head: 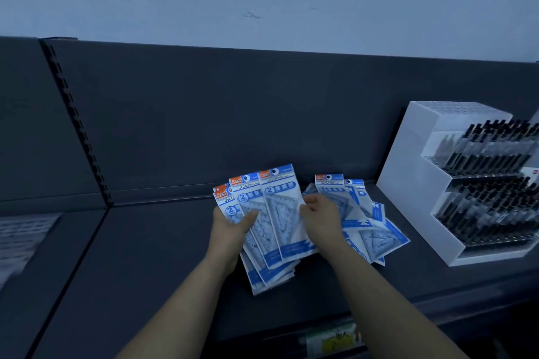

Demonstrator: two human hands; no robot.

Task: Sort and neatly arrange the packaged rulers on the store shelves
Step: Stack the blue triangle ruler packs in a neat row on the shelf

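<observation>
A fan of several blue-and-white packaged ruler sets (271, 213) is held above the dark shelf (145, 256). My left hand (230, 227) grips the fan from its left side, thumb across the front packs. My right hand (319, 217) pinches the right edge of the front pack. Behind and to the right of my right hand, a loose pile of the same ruler packs (373, 230) lies on the shelf, some face up, some overlapping at angles.
A white stepped display stand (408, 183) full of black pens (490, 151) stands at the right of the shelf. A slotted upright (75, 122) divides the dark back panel. A pale packaged item (20, 239) lies at far left. A yellow price label (332, 342) is on the shelf edge.
</observation>
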